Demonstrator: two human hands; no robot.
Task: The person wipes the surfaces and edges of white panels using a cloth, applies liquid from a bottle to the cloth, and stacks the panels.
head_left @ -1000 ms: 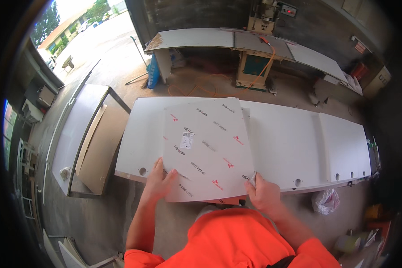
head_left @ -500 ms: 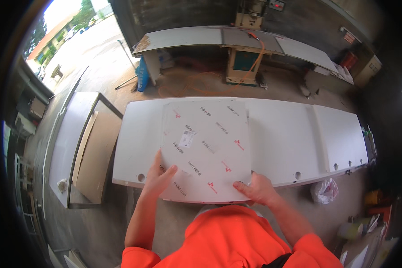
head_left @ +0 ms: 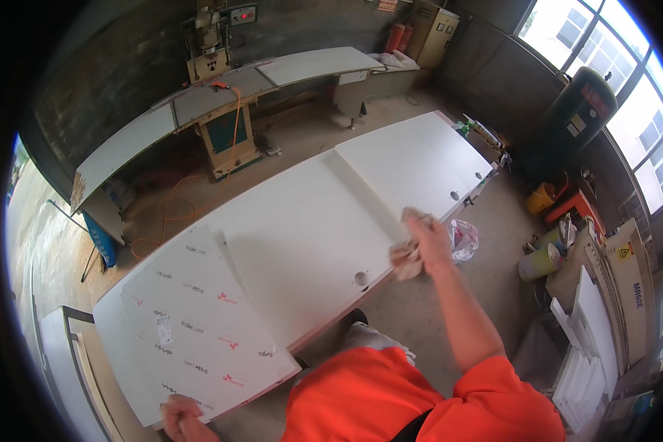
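Note:
My right hand (head_left: 433,241) grips a crumpled beige cloth (head_left: 406,261) above the front edge of a long white workbench (head_left: 295,228). Part of the cloth pokes out above the fingers and part hangs below them. Down at the lower left, my left hand (head_left: 183,417) has its fingers curled in, close to the near edge of a printed panel (head_left: 199,309); no object shows in it. That panel is covered in film with black and red print and bears a small white label (head_left: 163,330). It lies flat on the bench's left end.
A plain white panel (head_left: 412,158) rests on the bench's right part. Below the front edge hangs a clear plastic bag (head_left: 464,239). Behind stands a machine table (head_left: 214,99) with an orange hose (head_left: 237,125). White boards (head_left: 586,368) lean at the right, near a green tank (head_left: 578,110).
The view has swung right. Both hands have let go of the printed panel, which now lies at the bench's left end. My right hand has taken hold of a beige cloth.

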